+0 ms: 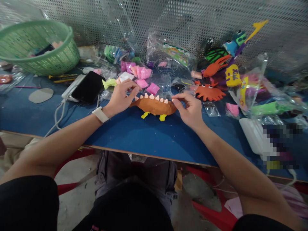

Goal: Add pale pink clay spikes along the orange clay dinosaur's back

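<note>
An orange clay dinosaur (155, 106) with pale pink back spikes and yellow feet stands on the blue table (134, 134). My left hand (121, 96), with a white wristband, has its fingers curled and pinched at the figure's left end. At the figure's right end my right hand (190, 109) pinches a small pale piece by the last spike. Both hands touch the figure.
A green basket (38, 48) stands back left, a black phone (88, 87) beside a white box. Bags of pink clay (143, 73) lie behind the figure. An orange clay crab (209, 91) and other clay figures crowd the back right. A perforated screen closes the back.
</note>
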Demonstrator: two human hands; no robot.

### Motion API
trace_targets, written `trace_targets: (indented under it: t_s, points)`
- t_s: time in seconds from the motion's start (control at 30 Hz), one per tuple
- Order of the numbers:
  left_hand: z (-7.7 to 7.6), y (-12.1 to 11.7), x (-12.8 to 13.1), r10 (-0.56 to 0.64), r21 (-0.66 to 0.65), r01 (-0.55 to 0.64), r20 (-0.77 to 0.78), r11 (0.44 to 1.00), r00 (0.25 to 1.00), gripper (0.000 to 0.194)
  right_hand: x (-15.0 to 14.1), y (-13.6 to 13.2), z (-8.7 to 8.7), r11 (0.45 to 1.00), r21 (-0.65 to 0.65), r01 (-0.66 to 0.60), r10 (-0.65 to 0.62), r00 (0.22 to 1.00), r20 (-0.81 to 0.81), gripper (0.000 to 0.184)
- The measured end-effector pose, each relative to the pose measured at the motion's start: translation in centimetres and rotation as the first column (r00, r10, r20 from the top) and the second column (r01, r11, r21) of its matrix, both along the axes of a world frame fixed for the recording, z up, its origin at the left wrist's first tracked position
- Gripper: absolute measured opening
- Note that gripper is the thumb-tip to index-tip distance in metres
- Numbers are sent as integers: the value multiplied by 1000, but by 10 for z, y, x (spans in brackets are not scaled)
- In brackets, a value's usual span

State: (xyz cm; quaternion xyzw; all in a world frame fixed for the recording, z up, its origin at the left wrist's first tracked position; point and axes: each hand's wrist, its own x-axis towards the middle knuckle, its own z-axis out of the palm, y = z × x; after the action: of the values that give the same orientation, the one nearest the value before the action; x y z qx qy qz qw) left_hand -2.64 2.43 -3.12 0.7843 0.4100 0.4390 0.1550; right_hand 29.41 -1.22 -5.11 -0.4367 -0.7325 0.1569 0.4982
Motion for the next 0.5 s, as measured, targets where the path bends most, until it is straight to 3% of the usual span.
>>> trace_targets:
  t_s: [0.5]
  points:
    - [-5,3,0,-9,10,8,31,1000,999,24,-3,0,-2,999,0,-42,42,999,-4,28]
